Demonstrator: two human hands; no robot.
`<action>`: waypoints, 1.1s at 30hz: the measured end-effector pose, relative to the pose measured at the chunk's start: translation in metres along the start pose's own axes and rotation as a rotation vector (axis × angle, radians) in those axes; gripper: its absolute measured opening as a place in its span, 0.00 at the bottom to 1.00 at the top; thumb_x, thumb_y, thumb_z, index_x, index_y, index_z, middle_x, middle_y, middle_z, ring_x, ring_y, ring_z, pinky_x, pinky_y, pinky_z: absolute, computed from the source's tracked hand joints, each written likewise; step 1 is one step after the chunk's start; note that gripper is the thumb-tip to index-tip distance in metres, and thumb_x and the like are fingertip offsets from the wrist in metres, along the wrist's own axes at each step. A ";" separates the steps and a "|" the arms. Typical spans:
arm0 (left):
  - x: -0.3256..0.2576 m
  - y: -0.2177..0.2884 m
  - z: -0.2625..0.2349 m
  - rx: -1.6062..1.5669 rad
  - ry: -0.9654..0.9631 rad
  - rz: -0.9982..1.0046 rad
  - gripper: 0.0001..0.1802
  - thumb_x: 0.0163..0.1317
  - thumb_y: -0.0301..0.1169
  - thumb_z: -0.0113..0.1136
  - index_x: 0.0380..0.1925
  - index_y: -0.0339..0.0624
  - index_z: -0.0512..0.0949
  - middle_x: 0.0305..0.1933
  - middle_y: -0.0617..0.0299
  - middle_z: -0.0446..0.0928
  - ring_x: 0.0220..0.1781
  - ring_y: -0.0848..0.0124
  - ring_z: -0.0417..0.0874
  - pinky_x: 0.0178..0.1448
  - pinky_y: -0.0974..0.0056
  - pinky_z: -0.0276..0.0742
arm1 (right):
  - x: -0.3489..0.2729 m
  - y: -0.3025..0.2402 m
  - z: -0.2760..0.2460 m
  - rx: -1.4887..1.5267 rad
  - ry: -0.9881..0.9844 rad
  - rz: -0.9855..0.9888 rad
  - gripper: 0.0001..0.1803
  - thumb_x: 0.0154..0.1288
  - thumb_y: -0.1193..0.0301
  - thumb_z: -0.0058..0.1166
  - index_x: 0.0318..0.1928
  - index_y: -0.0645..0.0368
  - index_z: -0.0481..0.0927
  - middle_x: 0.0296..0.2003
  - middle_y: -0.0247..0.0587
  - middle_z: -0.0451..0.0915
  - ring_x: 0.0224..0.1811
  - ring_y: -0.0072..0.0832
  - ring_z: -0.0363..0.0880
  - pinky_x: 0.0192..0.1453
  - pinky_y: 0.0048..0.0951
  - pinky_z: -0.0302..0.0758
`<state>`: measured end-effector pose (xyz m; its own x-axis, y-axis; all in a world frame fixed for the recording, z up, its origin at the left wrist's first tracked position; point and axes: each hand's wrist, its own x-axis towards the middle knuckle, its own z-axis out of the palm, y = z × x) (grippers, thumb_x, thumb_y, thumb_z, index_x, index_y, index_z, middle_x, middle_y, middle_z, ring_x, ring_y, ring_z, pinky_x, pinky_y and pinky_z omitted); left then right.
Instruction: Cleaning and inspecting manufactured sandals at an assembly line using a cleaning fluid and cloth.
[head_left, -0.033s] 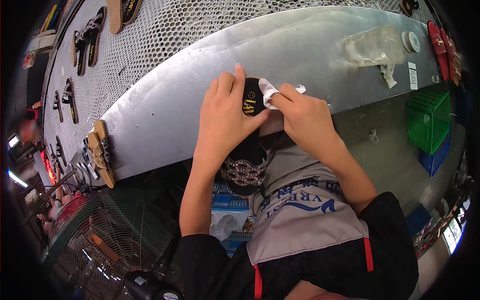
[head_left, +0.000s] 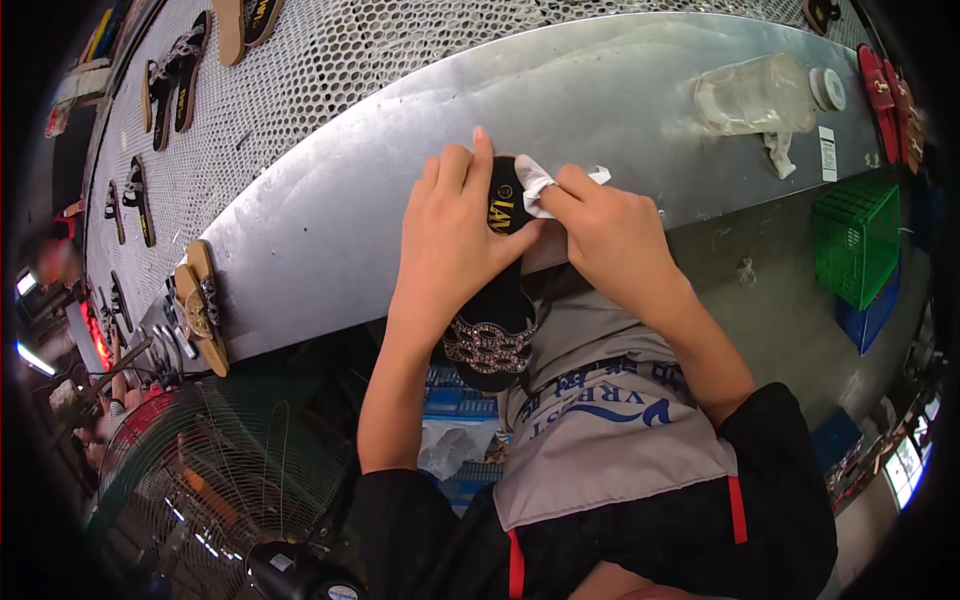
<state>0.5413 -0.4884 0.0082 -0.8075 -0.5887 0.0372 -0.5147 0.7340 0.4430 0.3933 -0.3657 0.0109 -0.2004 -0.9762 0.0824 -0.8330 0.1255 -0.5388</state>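
A black slide sandal [head_left: 506,293] with gold lettering on its insole lies over the near edge of the metal worktop, heel pointing away from me. Its jewelled, woven-looking strap [head_left: 492,345] is at the end closest to my body. My left hand [head_left: 450,235] grips the sandal from the left, its thumb across the insole and its fingers along the far left side. In my right hand [head_left: 612,232] a white cloth [head_left: 533,182] is pinched between thumb and fingers, wrapped over the index fingertip. That covered fingertip presses on the right edge of the heel.
On the smooth metal worktop [head_left: 330,215] a clear bottle [head_left: 755,95] lies at the right beside red sandals [head_left: 876,100]. Tan sandals [head_left: 203,305] rest at its left end. Beyond runs a perforated white surface [head_left: 330,60] carrying more sandals. A fan [head_left: 215,480] stands lower left; a green crate [head_left: 856,242], right.
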 end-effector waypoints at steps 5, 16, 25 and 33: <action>-0.002 -0.011 0.008 -0.121 0.052 0.016 0.52 0.43 0.44 0.79 0.66 0.29 0.69 0.47 0.53 0.71 0.49 0.55 0.75 0.53 0.55 0.75 | 0.033 0.002 -0.006 -0.053 -0.105 -0.100 0.13 0.58 0.75 0.59 0.44 0.52 0.81 0.37 0.34 0.77 0.30 0.38 0.84 0.28 0.40 0.78; -0.005 -0.017 0.005 -0.206 0.050 -0.039 0.65 0.40 0.49 0.82 0.76 0.38 0.56 0.46 0.52 0.71 0.47 0.54 0.75 0.52 0.53 0.74 | 0.031 0.008 -0.011 -0.180 -0.114 -0.254 0.07 0.58 0.71 0.60 0.39 0.52 0.82 0.36 0.32 0.77 0.31 0.34 0.85 0.28 0.36 0.79; -0.007 -0.021 0.011 -0.165 0.127 -0.004 0.64 0.42 0.47 0.82 0.76 0.37 0.56 0.46 0.52 0.69 0.46 0.56 0.75 0.51 0.55 0.75 | 0.005 0.030 -0.030 -0.317 -0.145 -0.268 0.12 0.59 0.75 0.57 0.44 0.50 0.81 0.39 0.35 0.77 0.31 0.36 0.85 0.31 0.40 0.80; -0.003 -0.006 0.007 -0.143 0.170 -0.130 0.57 0.47 0.49 0.79 0.72 0.32 0.61 0.48 0.50 0.70 0.48 0.53 0.75 0.54 0.52 0.75 | -0.023 0.007 -0.017 -0.133 -0.004 -0.094 0.16 0.62 0.79 0.51 0.49 0.53 0.80 0.38 0.39 0.77 0.32 0.45 0.83 0.33 0.46 0.79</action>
<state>0.5449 -0.4884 -0.0004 -0.6710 -0.7322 0.1168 -0.5551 0.6005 0.5755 0.3835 -0.3398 0.0194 -0.1171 -0.9854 0.1239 -0.9091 0.0561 -0.4128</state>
